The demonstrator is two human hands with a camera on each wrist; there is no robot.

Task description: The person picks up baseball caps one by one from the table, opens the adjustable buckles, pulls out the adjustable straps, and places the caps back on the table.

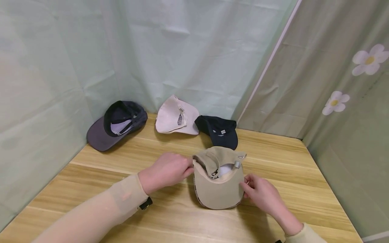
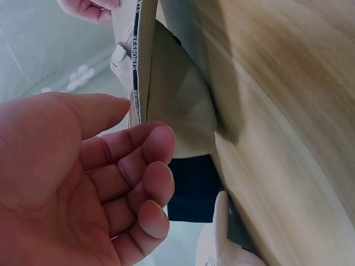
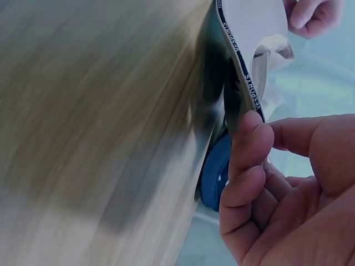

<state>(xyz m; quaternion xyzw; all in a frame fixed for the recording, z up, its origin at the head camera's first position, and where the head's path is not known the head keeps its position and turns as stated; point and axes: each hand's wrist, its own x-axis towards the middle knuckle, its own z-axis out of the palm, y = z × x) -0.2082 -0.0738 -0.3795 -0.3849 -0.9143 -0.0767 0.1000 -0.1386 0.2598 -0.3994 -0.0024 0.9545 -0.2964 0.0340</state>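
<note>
Pale sleeves (image 1: 94,209), two, at the near edge: left hand (image 1: 166,171) with thumb and fingers clamped on the left brim edge of one beige cap (image 1: 218,194), right hand (image 1: 263,195) pinching its right brim edge. Beige cap at the middle of the wooden table (image 1: 291,189), brim toward the near side with underside showing. Far side, behind it: one navy cap (image 1: 226,139), one white cap (image 1: 167,118) just to its left, and one grey-brimmed cap (image 1: 99,135) at far left, inside showing.
</note>
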